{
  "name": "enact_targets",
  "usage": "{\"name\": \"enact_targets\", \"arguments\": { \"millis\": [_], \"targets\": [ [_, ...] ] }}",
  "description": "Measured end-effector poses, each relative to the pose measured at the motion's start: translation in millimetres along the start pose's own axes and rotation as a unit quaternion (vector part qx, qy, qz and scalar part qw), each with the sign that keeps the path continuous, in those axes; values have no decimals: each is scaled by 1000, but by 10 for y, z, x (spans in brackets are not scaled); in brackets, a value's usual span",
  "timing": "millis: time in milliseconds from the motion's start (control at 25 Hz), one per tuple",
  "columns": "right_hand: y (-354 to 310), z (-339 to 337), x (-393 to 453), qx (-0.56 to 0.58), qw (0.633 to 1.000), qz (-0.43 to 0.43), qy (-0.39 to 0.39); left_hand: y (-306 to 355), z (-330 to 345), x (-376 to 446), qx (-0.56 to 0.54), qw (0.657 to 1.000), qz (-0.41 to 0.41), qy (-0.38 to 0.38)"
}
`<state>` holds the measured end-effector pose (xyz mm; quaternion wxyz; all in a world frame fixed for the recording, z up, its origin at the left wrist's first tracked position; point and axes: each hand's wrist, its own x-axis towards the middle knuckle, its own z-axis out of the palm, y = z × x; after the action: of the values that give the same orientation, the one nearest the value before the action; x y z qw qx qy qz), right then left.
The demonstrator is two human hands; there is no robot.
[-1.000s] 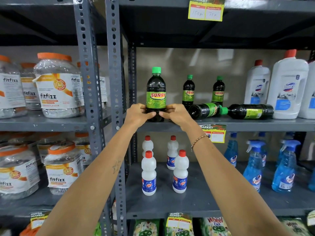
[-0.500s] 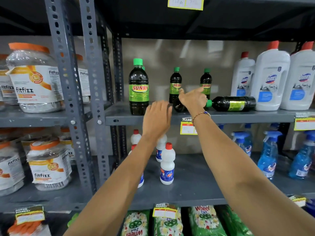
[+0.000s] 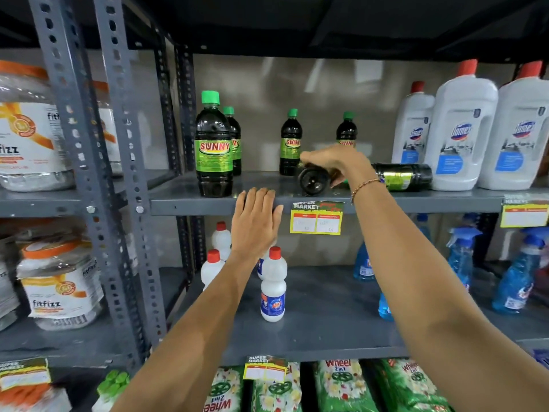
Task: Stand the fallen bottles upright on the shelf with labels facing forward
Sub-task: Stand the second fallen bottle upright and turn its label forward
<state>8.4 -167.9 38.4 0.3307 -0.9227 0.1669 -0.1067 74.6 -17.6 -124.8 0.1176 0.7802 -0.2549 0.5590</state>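
Right hand (image 3: pixel 335 162) curled over a fallen dark bottle (image 3: pixel 315 181), base toward the camera, seemingly gripping it. Second fallen bottle (image 3: pixel 401 176) lying just right, near white jugs (image 3: pixel 463 138). Left hand (image 3: pixel 255 224) flat, fingers together, against the shelf (image 3: pixel 208 203) edge. Upright front bottle (image 3: pixel 214 147) standing left, label forward.

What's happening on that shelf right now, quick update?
Right hand gripping fallen bottle; left hand open at shelf edge. Second fallen bottle beyond. Nothing blocking.
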Motion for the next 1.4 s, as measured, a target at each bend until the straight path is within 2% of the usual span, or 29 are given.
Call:
{"name": "enact_targets", "arguments": {
  "millis": [40,120,240,320,400,520,640,760,840,920,1160,1400],
  "targets": [
    [-25,-50,-23,-53,999,-7,-9,15,16,-2,-2,1000,-5,9],
    [-120,-35,43,-162,986,-15,24,25,33,-1,-6,1000,-12,20],
    [-282,189,103,-313,947,-14,76,24,38,8,2,1000,-7,28],
    [-308,312,209,-375,924,-1,81,14,40,3,13,999,-1,30],
    [-287,349,255,-392,915,22,88,6,55,-7,25,999,-3,37],
    [-153,399,406,-299,947,28,115,18,99,-38,46,998,-4,43],
    [-49,436,530,-92,978,-33,187,31,120,-49,47,998,-11,46],
    [-20,510,561,84,961,-73,253,43,131,-68,40,998,-15,48],
    [7,584,616,153,950,-86,257,52,125,-60,35,998,-15,48],
    [47,646,694,193,945,-100,243,44,119,-66,31,998,-13,44],
    [106,561,773,210,958,-119,156,37,104,-64,19,999,-13,32],
    [179,588,728,259,956,-98,99,43,85,-72,17,999,-13,28]
  ]
}}
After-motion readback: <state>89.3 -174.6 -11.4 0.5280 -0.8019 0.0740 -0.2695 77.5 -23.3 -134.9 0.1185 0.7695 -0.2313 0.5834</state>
